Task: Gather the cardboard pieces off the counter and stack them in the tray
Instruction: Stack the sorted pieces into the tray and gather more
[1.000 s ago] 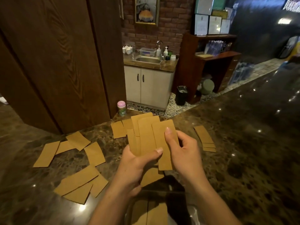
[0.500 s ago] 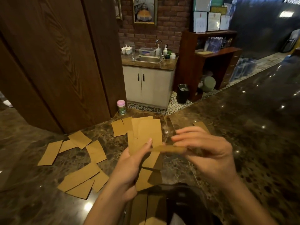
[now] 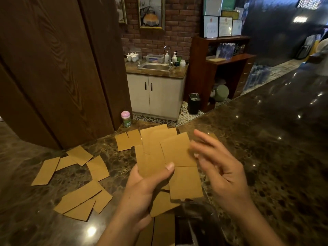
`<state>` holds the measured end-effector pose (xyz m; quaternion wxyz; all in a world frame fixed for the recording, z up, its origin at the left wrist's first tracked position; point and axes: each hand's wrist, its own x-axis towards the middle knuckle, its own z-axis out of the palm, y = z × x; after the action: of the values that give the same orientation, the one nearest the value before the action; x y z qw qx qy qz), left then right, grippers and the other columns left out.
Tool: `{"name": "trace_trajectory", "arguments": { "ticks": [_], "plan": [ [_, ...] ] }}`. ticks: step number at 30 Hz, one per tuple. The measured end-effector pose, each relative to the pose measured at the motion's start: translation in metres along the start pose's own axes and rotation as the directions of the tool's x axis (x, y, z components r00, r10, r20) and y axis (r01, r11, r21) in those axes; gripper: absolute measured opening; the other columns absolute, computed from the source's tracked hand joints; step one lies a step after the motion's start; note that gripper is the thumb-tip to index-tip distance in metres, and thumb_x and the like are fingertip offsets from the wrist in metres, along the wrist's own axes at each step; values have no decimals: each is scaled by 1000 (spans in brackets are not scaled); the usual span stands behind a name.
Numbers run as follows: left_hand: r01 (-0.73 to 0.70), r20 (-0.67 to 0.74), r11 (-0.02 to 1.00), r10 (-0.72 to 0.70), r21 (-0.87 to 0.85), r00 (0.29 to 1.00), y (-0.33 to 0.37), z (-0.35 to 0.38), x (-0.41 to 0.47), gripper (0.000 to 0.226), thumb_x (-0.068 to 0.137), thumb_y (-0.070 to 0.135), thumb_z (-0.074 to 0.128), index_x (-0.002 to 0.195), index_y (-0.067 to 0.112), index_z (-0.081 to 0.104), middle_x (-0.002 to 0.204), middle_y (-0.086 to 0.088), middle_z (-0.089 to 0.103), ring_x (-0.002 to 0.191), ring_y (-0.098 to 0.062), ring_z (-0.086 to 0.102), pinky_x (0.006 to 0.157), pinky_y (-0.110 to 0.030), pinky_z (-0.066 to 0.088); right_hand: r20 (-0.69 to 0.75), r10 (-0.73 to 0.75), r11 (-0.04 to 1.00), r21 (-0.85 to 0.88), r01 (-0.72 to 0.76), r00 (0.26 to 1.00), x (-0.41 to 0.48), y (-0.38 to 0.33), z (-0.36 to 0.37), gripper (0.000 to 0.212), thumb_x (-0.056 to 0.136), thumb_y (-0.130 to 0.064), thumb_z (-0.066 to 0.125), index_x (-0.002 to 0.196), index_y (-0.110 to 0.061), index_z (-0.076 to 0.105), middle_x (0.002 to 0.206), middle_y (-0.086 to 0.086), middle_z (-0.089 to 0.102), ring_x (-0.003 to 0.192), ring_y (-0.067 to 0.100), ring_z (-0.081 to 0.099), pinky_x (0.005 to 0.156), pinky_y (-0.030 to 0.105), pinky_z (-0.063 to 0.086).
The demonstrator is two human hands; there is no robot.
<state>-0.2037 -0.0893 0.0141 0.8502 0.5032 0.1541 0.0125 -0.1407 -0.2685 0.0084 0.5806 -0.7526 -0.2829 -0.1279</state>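
While left fingers (image 3: 167,169) grip cardboard pieces (image 3: 154,157) and right fingers (image 3: 205,140) spread, the tray (image 3: 197,215) holds more.

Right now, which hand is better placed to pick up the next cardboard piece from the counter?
Probably the right hand: it is open and holds nothing. The left hand grips the gathered stack. The loose pieces lie to the left, so it must reach across.
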Motion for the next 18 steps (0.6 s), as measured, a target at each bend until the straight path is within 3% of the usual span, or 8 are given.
{"name": "trace_trajectory", "arguments": {
  "ticks": [2,3,4,6,8,12,16,18],
  "plan": [
    [-6,-2,1000,6,5,1000,-1,-1,1,60,68,10,89,122,12,61,101,-15,79,92,-34,77,73,-44,62,33,248,945,212,-250,968,-2,-10,8,63,84,-46,74,143,-41,54,133,-21,67,122,3,66,91,25,61],
    [-1,2,1000,1,5,1000,-2,-1,1,65,67,12,91,124,11,60,105,-18,78,95,-37,76,77,-46,62,140,347,884,281,-373,928,-1,-13,11,74,75,-50,83,142,-42,52,128,-22,69,116,4,69,86,23,61],
    [4,4,1000,-4,5,1000,-3,-1,1,69,64,16,90,126,10,59,109,-20,77,98,-39,75,80,-48,61,253,382,847,289,-446,889,0,-14,13,71,74,-46,88,138,-39,56,122,-17,73,111,9,72,83,24,61],
    [8,3,1000,-8,0,1000,-3,-2,0,71,64,27,90,126,10,61,111,-21,75,100,-39,74,81,-48,60,348,357,850,264,-456,867,3,-18,22,43,82,-33,81,122,-23,69,110,-2,78,102,18,76,79,27,62],
    [12,-23,1000,-12,-29,1000,-2,-6,0,59,71,32,86,122,13,65,108,-20,76,94,-35,75,73,-44,61,268,349,851,311,-423,898,4,-18,26,31,85,-26,73,114,-14,73,103,4,80,95,20,77,74,27,61],
    [-35,-82,999,33,-15,996,-1,-18,1,59,66,23,82,121,15,63,103,-14,79,91,-33,77,71,-43,61,98,410,781,476,-405,907,4,-17,27,23,82,-19,73,104,-15,76,97,5,81,89,19,78,69,24,62],
    [-51,-69,996,56,71,996,2,-16,1,53,66,12,85,116,10,67,100,-15,79,91,-33,77,73,-41,62,192,447,718,505,-478,874,0,-13,36,24,82,-17,74,105,-14,77,101,11,81,92,25,78,73,30,63],
    [-18,-75,996,24,84,997,0,-18,1,59,68,21,90,121,10,66,106,-17,78,97,-35,76,80,-46,62,204,443,706,522,-480,873,0,-13,37,23,82,-15,74,105,-15,79,103,13,80,94,29,78,75,32,64]
  ]
}}
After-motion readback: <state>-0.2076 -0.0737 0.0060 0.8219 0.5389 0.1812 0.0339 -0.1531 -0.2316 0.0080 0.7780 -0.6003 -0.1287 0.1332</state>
